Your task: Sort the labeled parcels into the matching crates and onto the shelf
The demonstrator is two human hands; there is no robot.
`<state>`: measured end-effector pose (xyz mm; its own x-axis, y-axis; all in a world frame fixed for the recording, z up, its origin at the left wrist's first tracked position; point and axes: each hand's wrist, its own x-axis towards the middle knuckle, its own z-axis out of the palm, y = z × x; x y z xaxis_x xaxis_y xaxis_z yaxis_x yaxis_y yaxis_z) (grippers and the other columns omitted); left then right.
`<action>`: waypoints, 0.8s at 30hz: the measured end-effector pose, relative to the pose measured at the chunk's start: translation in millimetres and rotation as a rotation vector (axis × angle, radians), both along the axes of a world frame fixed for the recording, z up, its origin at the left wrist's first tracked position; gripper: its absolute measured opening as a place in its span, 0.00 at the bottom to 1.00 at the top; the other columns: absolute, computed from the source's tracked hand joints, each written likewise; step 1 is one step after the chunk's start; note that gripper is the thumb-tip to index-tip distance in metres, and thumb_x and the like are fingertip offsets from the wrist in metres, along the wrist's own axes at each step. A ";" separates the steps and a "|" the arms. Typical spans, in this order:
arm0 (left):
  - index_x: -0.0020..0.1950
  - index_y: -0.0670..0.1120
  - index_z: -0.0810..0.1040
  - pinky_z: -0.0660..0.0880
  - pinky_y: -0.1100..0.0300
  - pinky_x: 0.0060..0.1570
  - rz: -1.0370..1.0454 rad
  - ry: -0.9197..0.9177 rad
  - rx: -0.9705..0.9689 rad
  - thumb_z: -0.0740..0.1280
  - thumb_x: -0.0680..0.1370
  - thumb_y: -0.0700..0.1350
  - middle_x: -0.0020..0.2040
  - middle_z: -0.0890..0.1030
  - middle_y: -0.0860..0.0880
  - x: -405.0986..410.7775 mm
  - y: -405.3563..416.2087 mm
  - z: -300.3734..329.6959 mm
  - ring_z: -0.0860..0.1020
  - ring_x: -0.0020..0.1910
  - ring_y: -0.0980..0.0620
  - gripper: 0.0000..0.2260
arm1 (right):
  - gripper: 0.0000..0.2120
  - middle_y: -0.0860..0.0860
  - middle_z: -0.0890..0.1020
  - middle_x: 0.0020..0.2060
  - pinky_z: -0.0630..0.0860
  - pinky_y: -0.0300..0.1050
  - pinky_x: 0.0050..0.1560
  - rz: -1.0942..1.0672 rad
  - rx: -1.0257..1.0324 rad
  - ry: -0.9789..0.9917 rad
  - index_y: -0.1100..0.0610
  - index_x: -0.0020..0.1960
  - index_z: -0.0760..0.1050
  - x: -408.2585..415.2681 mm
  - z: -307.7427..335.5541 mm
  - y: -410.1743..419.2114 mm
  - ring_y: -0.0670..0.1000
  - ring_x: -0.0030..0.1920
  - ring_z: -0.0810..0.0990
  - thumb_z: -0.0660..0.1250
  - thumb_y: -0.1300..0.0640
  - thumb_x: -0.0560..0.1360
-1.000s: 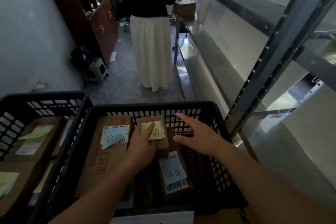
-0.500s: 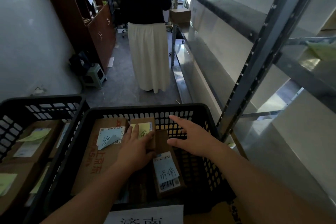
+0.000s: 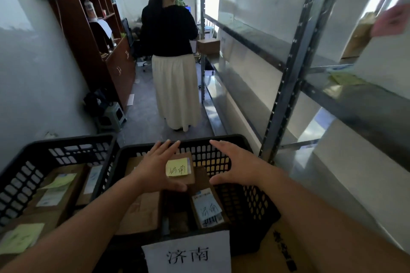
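Standing at the far left, a black crate [image 3: 55,162] held brown parcels with yellow and white notes on top. Just beside it to the right sat a second black crate [image 3: 248,186], a white paper sign [image 3: 188,252] fixed to its near wall. Above this crate the left hand [image 3: 155,170] hovered with fingers straight and spread, thumb reaching under the near edge of a small brown parcel [image 3: 185,169] bearing a yellow sticky note [image 3: 178,169]; whether it touched the box could not be told. That parcel lay inside the crate toward its far wall, resting over other boxes. Nearer lay another parcel with a white label [image 3: 207,208]. The right hand [image 3: 237,165] hung released, fingers extended, holding nothing, just right of the small parcel. Beyond, a person in a white skirt [image 3: 175,93] stood in the aisle. Further right rose the metal shelf [image 3: 295,60].
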<state>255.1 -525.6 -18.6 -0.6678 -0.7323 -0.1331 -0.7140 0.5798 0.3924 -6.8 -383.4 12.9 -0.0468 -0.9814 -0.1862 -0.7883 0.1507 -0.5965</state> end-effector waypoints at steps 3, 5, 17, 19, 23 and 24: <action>0.79 0.67 0.40 0.44 0.44 0.76 -0.056 0.002 0.017 0.68 0.47 0.82 0.81 0.41 0.61 12.8 2.4 20.9 0.35 0.78 0.55 0.67 | 0.59 0.39 0.51 0.84 0.55 0.49 0.78 -0.051 -0.024 0.034 0.29 0.81 0.45 13.6 12.5 21.0 0.47 0.82 0.53 0.80 0.29 0.63; 0.80 0.66 0.40 0.44 0.43 0.76 -0.115 0.003 0.047 0.70 0.49 0.80 0.81 0.40 0.62 23.0 6.9 32.2 0.35 0.78 0.55 0.67 | 0.60 0.38 0.51 0.83 0.55 0.45 0.74 -0.110 -0.042 0.047 0.29 0.81 0.44 25.9 19.5 39.1 0.46 0.82 0.54 0.80 0.29 0.62; 0.81 0.61 0.40 0.43 0.45 0.78 -0.553 -0.016 0.119 0.74 0.56 0.75 0.82 0.41 0.58 43.8 75.8 64.1 0.35 0.78 0.55 0.64 | 0.60 0.40 0.55 0.83 0.62 0.57 0.78 -0.437 -0.057 0.102 0.33 0.82 0.46 107.0 48.9 189.6 0.49 0.81 0.58 0.81 0.31 0.63; 0.81 0.60 0.40 0.44 0.44 0.79 -0.621 -0.036 0.102 0.74 0.59 0.74 0.82 0.41 0.57 31.7 99.2 67.3 0.37 0.80 0.53 0.62 | 0.60 0.41 0.52 0.84 0.59 0.58 0.80 -0.499 -0.043 0.140 0.33 0.83 0.45 113.4 50.9 224.4 0.49 0.82 0.55 0.79 0.29 0.63; 0.81 0.60 0.39 0.45 0.43 0.79 -0.751 -0.042 0.100 0.76 0.62 0.70 0.82 0.41 0.56 -0.6 157.8 73.0 0.38 0.80 0.52 0.60 | 0.60 0.40 0.49 0.84 0.57 0.57 0.79 -0.632 -0.022 0.186 0.34 0.82 0.42 119.4 52.3 304.3 0.50 0.83 0.52 0.75 0.24 0.62; 0.81 0.60 0.39 0.45 0.43 0.79 -0.787 -0.035 0.094 0.77 0.64 0.68 0.82 0.42 0.55 -9.2 174.1 72.9 0.38 0.80 0.51 0.59 | 0.60 0.40 0.49 0.84 0.58 0.58 0.78 -0.675 -0.013 0.201 0.33 0.82 0.42 121.1 52.0 325.6 0.51 0.83 0.52 0.74 0.23 0.62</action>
<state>245.9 -351.6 54.3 -0.9790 -0.0313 -0.2013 -0.1208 0.8848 0.4500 114.3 -57.8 64.9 -0.6788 -0.7277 -0.0986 -0.6201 0.6399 -0.4539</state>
